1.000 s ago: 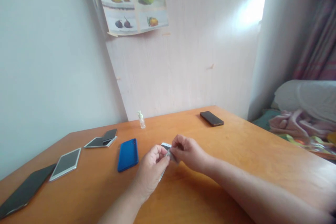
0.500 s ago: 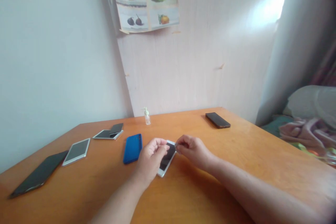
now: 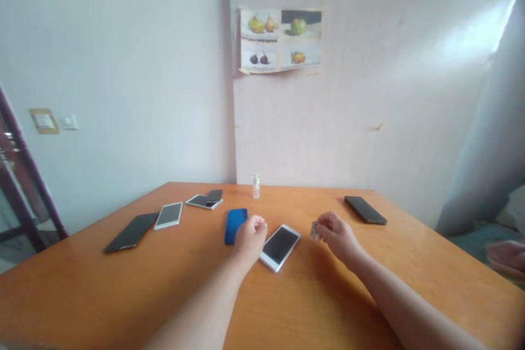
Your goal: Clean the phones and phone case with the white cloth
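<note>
My right hand [image 3: 338, 239] is raised a little above the table, pinching a small crumpled greyish piece [image 3: 315, 231], perhaps film or tissue. My left hand [image 3: 250, 240] is closed, thumb against curled fingers; whatever may be between them is hidden. Between the two hands a white smartphone [image 3: 280, 247] lies with its dark screen up, its near left corner close to my left wrist. Just behind my left hand is a blue phone or phone case [image 3: 235, 223], partly covered by the hand.
On the left of the orange wooden table [image 3: 197, 295] lie a black phone-like slab [image 3: 132, 232], a white phone [image 3: 169, 215], and another white phone [image 3: 198, 200] with a dark piece [image 3: 214, 196] on it. A clear pump bottle [image 3: 256, 188] stands at the back. A black phone [image 3: 365, 210] lies right.
My hands have drawn apart, uncovering the white smartphone's screen. The crumpled piece now shows in my right hand. The head view has turned left, so everything sits further right or smaller.
</note>
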`<state>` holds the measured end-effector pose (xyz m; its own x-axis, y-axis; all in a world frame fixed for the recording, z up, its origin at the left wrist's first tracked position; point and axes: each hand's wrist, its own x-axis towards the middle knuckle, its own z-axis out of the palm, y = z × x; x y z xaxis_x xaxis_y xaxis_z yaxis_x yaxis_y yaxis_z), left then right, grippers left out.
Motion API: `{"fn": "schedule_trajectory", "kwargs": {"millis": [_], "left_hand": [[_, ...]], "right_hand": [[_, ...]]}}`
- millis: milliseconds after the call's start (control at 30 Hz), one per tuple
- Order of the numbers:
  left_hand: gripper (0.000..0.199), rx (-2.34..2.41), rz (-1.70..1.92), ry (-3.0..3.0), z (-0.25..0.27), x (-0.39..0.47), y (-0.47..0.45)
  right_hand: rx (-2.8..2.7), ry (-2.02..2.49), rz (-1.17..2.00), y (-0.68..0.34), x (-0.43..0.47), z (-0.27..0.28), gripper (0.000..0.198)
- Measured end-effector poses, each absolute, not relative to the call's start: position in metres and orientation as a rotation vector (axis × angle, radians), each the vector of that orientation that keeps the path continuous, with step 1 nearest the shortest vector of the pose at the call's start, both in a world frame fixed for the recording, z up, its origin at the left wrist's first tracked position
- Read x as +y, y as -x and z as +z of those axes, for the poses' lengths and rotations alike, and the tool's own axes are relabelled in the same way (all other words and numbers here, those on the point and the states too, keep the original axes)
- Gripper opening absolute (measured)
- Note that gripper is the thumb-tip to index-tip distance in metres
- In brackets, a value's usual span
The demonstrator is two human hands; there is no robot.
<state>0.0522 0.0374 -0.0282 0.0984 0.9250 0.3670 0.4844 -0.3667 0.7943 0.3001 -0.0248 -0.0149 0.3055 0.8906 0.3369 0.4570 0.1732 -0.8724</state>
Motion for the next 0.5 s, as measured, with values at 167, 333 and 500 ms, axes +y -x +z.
{"fn": "schedule_trajectory", "kwargs": {"millis": [167, 333, 500], "left_hand": [[0.009, 1.496, 1.030, -2.054, -0.026, 0.038, -0.047], [0.007, 1.579, 0.875, -2.176, -0.017, 0.041, -0.043], [0.021, 1.588, 0.820, -2.275, -0.008, 0.028, -0.043]], "right_hand": [[-1.408, 1.561, 0.669, -0.299, -0.022, 0.011, 0.021], [-1.431, 1.596, 0.698, -0.283, -0.021, 0.050, 0.023], [-1.400, 1.454, 0.718, -0.266, -0.017, 0.043, 0.014]]}}
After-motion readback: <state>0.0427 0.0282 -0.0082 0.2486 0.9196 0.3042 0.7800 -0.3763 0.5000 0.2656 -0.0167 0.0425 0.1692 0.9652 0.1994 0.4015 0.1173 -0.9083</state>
